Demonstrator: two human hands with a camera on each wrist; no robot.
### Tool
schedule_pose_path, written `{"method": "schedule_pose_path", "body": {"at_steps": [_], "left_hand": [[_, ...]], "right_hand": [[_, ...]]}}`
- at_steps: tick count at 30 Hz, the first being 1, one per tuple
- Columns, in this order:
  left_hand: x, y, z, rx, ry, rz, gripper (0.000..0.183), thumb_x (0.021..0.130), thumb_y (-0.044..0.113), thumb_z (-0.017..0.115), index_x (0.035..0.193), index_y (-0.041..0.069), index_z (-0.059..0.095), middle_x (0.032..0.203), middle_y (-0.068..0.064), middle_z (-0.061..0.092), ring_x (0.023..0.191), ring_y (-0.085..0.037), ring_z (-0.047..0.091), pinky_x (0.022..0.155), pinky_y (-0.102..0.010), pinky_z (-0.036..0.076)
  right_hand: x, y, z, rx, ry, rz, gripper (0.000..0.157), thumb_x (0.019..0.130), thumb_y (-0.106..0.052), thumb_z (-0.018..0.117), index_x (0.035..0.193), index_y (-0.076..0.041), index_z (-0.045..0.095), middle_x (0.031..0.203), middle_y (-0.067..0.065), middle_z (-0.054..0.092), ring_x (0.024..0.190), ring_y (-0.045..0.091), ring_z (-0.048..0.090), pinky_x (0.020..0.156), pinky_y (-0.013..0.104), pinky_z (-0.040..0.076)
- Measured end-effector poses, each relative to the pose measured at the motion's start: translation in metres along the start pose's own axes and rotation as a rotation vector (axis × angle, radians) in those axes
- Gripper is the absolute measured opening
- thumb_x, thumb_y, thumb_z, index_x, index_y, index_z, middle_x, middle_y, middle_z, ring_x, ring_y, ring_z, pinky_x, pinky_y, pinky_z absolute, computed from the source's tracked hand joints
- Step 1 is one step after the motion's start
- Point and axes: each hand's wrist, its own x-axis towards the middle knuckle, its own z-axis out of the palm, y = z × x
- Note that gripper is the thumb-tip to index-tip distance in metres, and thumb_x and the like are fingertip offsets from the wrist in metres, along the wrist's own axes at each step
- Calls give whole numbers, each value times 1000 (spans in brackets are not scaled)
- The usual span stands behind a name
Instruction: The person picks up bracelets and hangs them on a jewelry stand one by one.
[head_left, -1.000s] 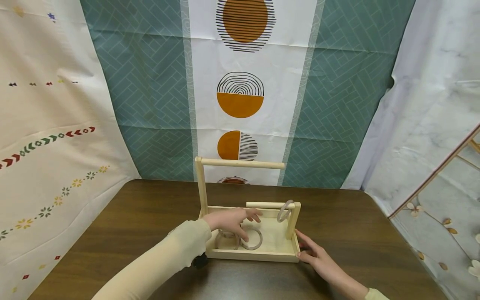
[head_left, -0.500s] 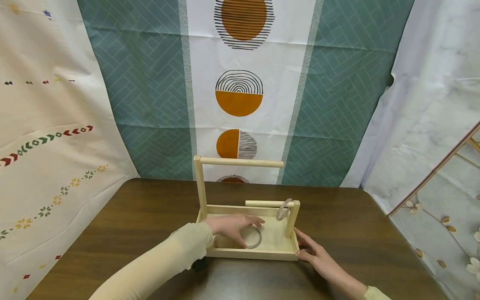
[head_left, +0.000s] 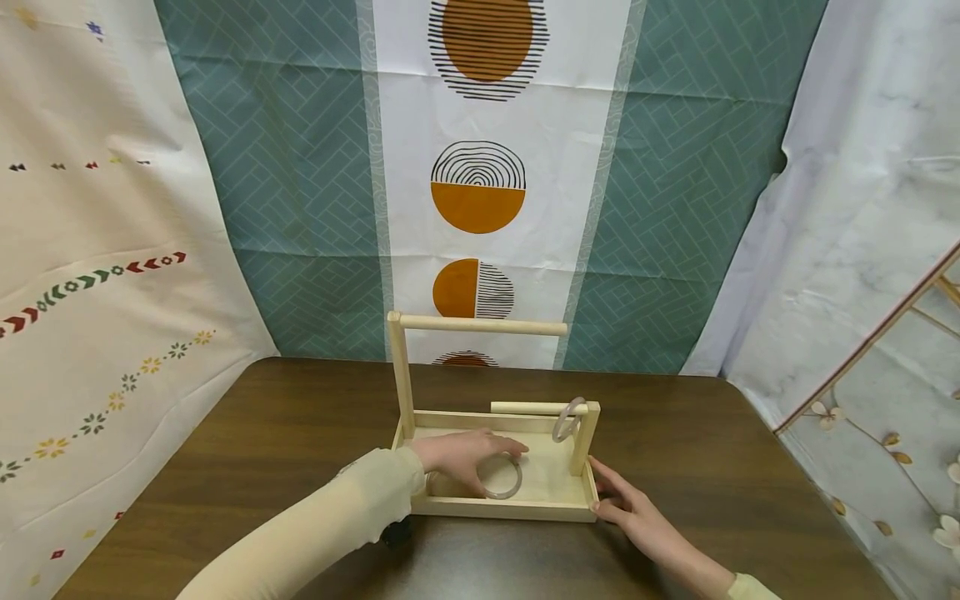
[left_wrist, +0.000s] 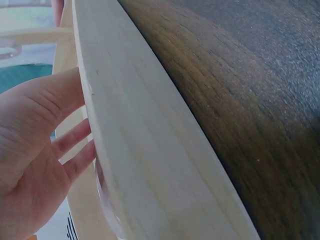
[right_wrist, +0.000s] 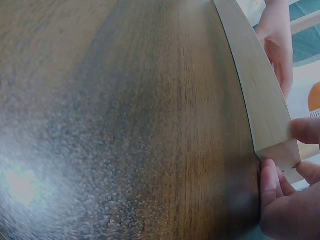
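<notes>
Here the left hand point(head_left: 468, 458) is hanging inside the wooden tray point(head_left: 517, 511), thumb and fingers straddling a pale ring point(head_left: 519, 477), while the right hand point(head_left: 630, 510) is gripping the tray's near right corner. Keeping that corner firm and pinching only the ring's edge would be working best, I'd judge. The front wall point(left_wrist: 140, 115) is hiding the left fingertips, so I'm not able to tell whether they're pinching; a faint curve point(head_left: 429, 483) is barely showing beneath the wrist.
</notes>
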Motion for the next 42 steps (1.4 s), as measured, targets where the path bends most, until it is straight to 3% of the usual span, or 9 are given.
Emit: {"method": "schedule_pose_path", "body": {"at_steps": [10,15,22,30,42], "left_hand": [[-4,-1,2,22,9,9,79,78,22,84,147,15,46,139,4,59,135,-11,49,121,-41,29],[-6,0,1,67,18,22,72,77,22,84,141,16,53,139,5,58,133,-10,49,118,-33,32],[-11,3,-5,96,12,39,61,75,20,85,132,20,61,131,3,58,121,-13,51,103,-23,42],[-6,2,-9,136,-29,40,59,75,25,86,130,23,62,129,4,57,115,-9,50,97,-17,41],[-6,5,-17,165,-127,44,61,76,26,86,131,24,60,133,1,53,119,-11,50,100,-20,42]], "right_hand": [[-2,0,1,7,6,-8,73,98,-20,58,158,-6,18,140,33,44,103,18,59,83,23,51],[-1,-1,1,-1,13,7,73,98,-22,58,158,-7,20,139,31,46,102,17,59,84,23,51],[0,-1,0,-5,15,8,74,97,-22,59,158,-8,20,139,31,46,104,21,59,83,22,51],[0,0,1,-8,17,-10,73,97,-19,59,157,-6,21,137,31,47,101,19,59,82,22,51],[0,3,1,-4,15,-20,72,97,-18,59,157,-6,20,136,32,47,101,19,58,82,22,51]]}}
